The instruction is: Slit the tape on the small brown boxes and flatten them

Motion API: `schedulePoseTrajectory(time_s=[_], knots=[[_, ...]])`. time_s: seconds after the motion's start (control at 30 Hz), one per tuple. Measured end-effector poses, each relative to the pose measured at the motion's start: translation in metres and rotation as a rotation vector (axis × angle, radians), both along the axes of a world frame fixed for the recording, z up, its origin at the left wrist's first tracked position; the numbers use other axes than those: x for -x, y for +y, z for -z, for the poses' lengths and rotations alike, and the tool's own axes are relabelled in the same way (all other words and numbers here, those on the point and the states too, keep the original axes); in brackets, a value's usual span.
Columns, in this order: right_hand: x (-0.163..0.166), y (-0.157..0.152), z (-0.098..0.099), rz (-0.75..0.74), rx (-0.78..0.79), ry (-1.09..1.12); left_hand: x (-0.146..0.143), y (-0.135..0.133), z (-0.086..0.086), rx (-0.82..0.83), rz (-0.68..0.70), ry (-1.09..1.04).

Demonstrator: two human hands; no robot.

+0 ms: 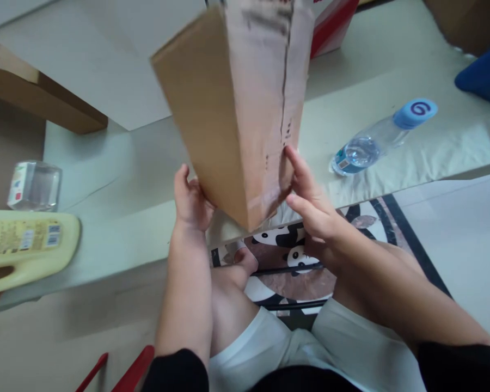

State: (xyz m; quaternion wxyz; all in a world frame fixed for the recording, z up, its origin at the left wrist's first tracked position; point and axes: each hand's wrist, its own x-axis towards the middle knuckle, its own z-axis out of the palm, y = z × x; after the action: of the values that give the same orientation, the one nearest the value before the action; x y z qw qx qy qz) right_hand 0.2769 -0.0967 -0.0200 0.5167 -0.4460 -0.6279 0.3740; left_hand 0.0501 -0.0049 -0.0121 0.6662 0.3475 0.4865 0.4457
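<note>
A brown cardboard box (232,103) is tilted up on one corner at the near edge of the pale table (118,179). My left hand (191,202) presses against its left lower side with the fingers curled round the edge. My right hand (310,198) grips the right lower side, the thumb lying on the taped face near the seam. Both hands hold the box between them, above my lap.
A plastic water bottle (381,137) with a blue cap lies to the right. A yellow jug (24,245) and a clear container (35,186) sit at the left. More cardboard (41,90), a red-and-white box (335,24) and a blue object (484,73) lie around.
</note>
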Motion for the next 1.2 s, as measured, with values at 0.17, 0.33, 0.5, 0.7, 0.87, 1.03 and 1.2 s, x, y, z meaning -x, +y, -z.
schedulePoseTrajectory(time_s=[0.17, 0.33, 0.5, 0.7, 0.87, 1.03, 1.2], knots=[[-0.01, 0.002, 0.008, 0.249, -0.053, -0.001, 0.003, -0.006, 0.005, 0.133, 0.389, 0.126], [-0.018, 0.008, 0.011, 0.349, -0.114, 0.025, 0.014, -0.012, 0.012, 0.244, 0.704, 0.33], [-0.016, 0.007, 0.003, 0.16, -0.073, 0.046, 0.02, 0.006, 0.02, -0.109, 0.122, 0.423], [-0.003, 0.006, 0.01, -0.081, -0.004, 0.151, 0.015, 0.02, 0.009, -0.979, -0.331, 0.472], [-0.014, 0.015, 0.018, 0.199, 0.025, -0.027, 0.01, 0.015, 0.011, -0.965, -0.283, 0.562], [-0.027, 0.022, 0.019, 0.497, 0.286, -0.707, 0.011, 0.016, 0.019, -0.964, -0.272, 0.503], [-0.021, 0.027, 0.013, 0.418, 0.418, -0.943, 0.012, 0.018, 0.021, -1.008, -0.254, 0.487]])
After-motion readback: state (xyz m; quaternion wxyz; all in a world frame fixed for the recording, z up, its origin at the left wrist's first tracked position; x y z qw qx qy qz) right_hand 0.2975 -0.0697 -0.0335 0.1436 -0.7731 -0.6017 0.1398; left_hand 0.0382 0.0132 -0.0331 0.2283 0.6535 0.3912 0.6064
